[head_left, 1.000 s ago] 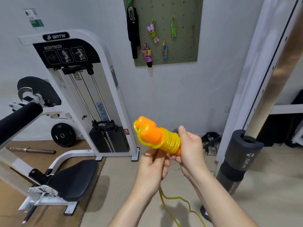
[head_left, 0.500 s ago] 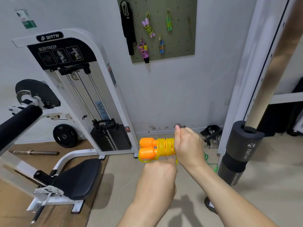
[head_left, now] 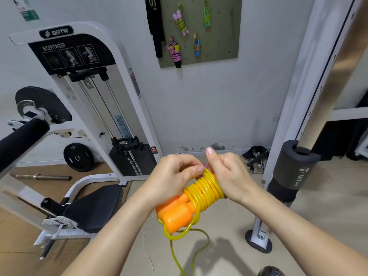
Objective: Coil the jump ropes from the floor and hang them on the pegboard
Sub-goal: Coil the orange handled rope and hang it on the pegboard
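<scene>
At the centre of the frame both hands work on the yellow jump rope (head_left: 203,193), which is wound in tight turns around its two orange handles (head_left: 176,213). The step in hand looks like finishing the wrap and securing the loose end: it would go best if each new turn lies snug against the last, and the free tail (head_left: 191,253), which trails down toward the floor (head_left: 318,226) at lower centre, is fed under a turn so the bundle cannot spring open. The right hand (head_left: 227,174) has its grip closed around the upper end of the coil, thumb raised. The left hand (head_left: 175,174) pinches the cord at the top of the coil between thumb and fingers, so its grip is closed on the rope too. The bundle slants from between the two hands down to the lower left, handles pointing toward the camera. The pegboard (head_left: 219,36), at upper centre on the wall, already carries several coiled ropes and lies well apart from the hands.
</scene>
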A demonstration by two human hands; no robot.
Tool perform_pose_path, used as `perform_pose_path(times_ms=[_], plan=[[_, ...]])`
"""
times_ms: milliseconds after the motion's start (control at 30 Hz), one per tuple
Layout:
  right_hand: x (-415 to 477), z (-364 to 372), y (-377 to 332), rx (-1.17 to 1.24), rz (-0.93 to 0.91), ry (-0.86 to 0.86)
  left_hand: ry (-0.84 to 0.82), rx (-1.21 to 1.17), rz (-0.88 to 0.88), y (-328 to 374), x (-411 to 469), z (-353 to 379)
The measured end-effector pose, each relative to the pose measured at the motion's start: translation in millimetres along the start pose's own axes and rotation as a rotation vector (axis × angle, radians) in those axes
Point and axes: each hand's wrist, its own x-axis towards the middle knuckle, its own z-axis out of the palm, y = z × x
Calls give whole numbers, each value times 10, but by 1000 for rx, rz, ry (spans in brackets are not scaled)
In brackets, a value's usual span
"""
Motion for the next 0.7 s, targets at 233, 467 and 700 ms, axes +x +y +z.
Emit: perform_pose_path(times_ms=[233, 467, 700], plan=[[0, -90, -270, 147, 12, 44, -156, -534, -145, 60, 111, -1], [176, 119, -201, 554, 359, 402, 209, -679, -478, -267, 58, 438], [159, 325, 58, 643, 594, 645, 331, -450, -146, 55, -163, 647]])
